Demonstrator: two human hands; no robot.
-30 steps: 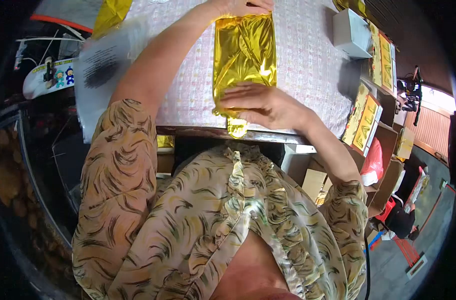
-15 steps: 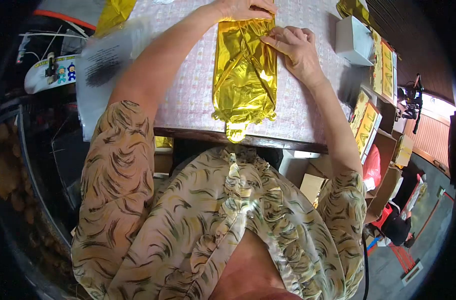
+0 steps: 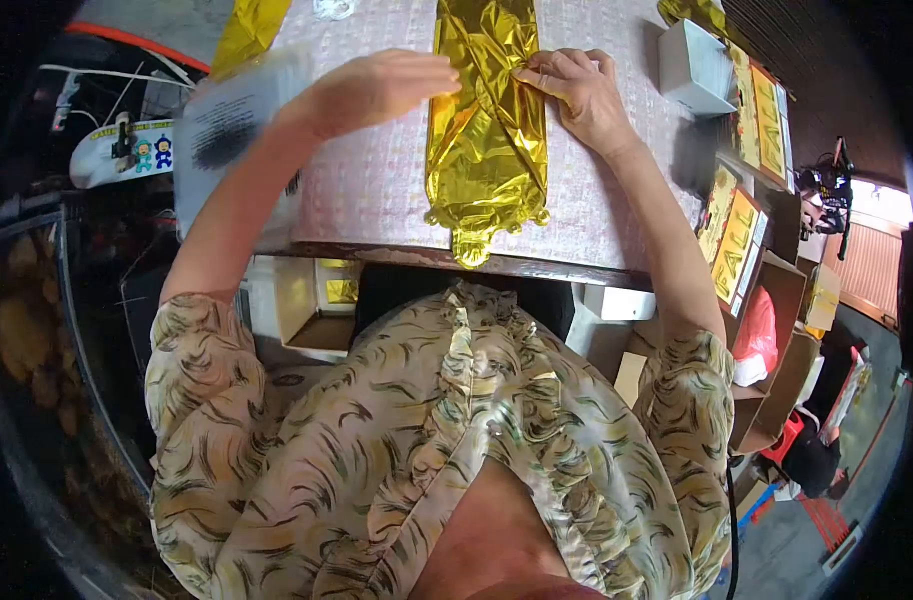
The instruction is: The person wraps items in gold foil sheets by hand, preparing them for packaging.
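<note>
The right hand (image 3: 576, 95) pinches the right edge of the gold foil piece (image 3: 486, 165) between thumb and fingers, while the left hand (image 3: 381, 88), fingers extended and holding nothing, hovers at its left edge; whether those fingertips touch it I cannot tell. The foil lies lengthwise on the patterned tablecloth (image 3: 366, 190), creased, its narrow tab reaching the table's near edge. Left of it rests a clear plastic bag (image 3: 221, 140) showing dark print. To the right stands a white box (image 3: 701, 70), its contents hidden, near boxes with large lettering (image 3: 738, 240). Lower right, a red plastic bag (image 3: 756, 325) sits at a cardboard carton (image 3: 776, 400). Below the table, gold material (image 3: 340, 291) shows in or behind an open carton (image 3: 318, 332)
</note>
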